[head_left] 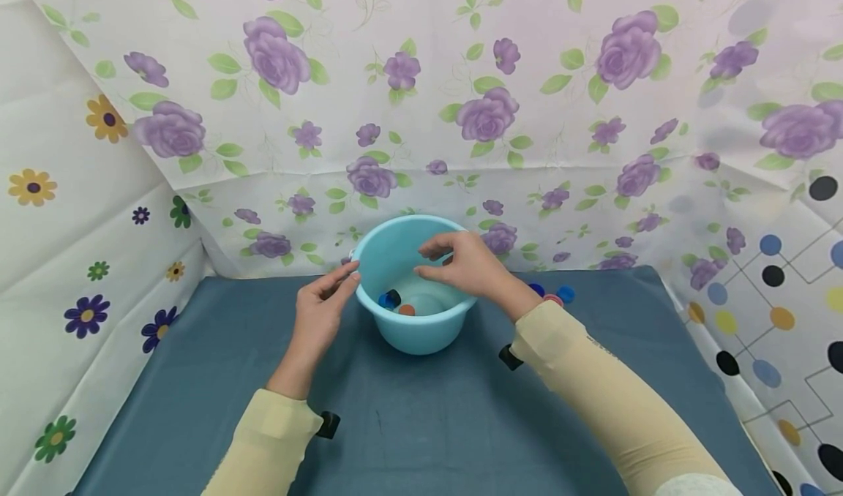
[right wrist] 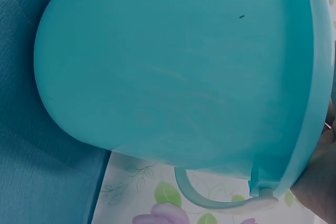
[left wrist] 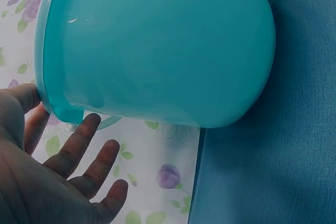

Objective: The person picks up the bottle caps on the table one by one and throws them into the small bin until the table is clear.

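Observation:
A light blue plastic bucket stands upright on the blue-grey cloth. My left hand is at the left side of its rim, thumb and index finger holding the edge; the other fingers spread apart beside the wall in the left wrist view. My right hand hovers over the bucket's right side, thumb and fingers apart, and no object shows between them. Inside the bucket lie a blue cap, a black one beside it and an orange cap. In the right wrist view, the bucket wall hides most of that hand.
Several small caps, blue and pinkish red, lie on the cloth right of the bucket, partly behind my right forearm. Flowered sheeting rises close behind the bucket. A curved handle hangs at the bucket's side.

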{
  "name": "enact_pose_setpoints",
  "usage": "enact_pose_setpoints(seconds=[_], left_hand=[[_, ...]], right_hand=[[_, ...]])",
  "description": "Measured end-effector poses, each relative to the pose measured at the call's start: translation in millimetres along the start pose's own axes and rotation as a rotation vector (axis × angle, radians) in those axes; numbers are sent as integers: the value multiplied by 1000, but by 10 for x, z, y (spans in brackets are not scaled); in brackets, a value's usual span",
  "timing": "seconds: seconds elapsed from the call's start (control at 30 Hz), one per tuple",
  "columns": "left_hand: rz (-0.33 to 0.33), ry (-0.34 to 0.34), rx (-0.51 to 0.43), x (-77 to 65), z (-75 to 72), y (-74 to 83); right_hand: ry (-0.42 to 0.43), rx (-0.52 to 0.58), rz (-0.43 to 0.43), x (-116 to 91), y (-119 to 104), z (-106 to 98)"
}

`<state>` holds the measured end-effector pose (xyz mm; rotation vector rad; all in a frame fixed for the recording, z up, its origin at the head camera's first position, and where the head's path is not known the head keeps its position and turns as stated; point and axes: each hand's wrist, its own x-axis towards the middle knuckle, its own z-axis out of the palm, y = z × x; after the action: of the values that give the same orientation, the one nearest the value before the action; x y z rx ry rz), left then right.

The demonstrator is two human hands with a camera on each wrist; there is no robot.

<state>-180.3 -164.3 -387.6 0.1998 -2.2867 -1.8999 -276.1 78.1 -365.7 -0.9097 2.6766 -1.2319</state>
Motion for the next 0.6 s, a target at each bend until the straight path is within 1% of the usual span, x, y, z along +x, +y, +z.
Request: enact_pose_setpoints(seconds=[0.17, 0.33, 0.6], left_hand=[[16, -5, 5, -2, 0, -12], [8, -13, 8, -4, -1, -23], [-9, -8, 9, -2, -4, -17]], right_hand=[[7, -4, 10, -39, 11, -51], [27, 20, 34, -114, 62, -146], [139, 90, 43, -272, 161, -352]])
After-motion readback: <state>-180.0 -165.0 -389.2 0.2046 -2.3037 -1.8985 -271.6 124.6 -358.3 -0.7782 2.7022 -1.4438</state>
